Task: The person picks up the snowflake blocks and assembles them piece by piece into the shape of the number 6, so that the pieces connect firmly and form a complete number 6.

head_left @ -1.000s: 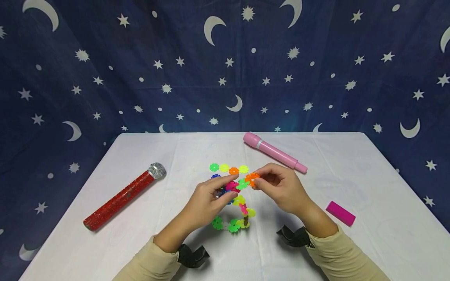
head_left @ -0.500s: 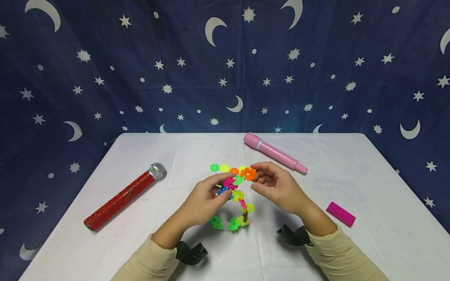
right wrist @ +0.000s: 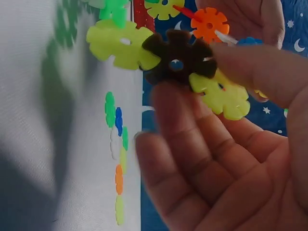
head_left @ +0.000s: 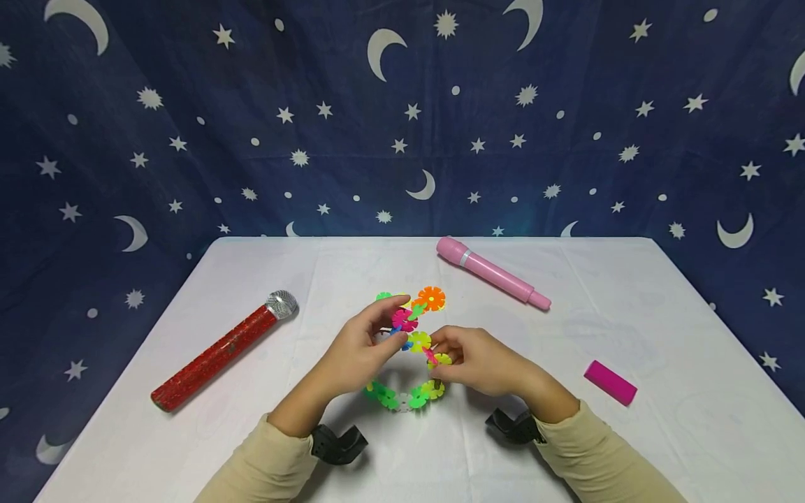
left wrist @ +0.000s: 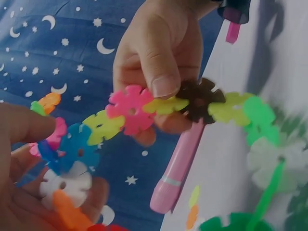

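A loop of linked flower-shaped plastic discs hangs between the hands above the table. My left hand (head_left: 355,353) pinches it near a blue disc (left wrist: 79,148) and a white disc (left wrist: 65,185). My right hand (head_left: 481,360) pinches a yellow disc (left wrist: 166,105) that sits between a pink disc (left wrist: 130,111) and a brown disc (left wrist: 199,100). From the loop's far side, a green disc (head_left: 418,311) and an orange disc (head_left: 431,298) stick out. The left fingers hide part of the loop in the head view.
Several loose discs, including a green one (right wrist: 110,109) and an orange one (right wrist: 119,179), lie on the white table behind the loop. A red microphone (head_left: 214,356) lies at left, a pink microphone (head_left: 497,274) at the back right. A magenta block (head_left: 611,382) rests at right.
My right hand has let go of the orange disc, come down nearer and taken hold of the loop's right side. The left hand has shifted slightly left with the loop.
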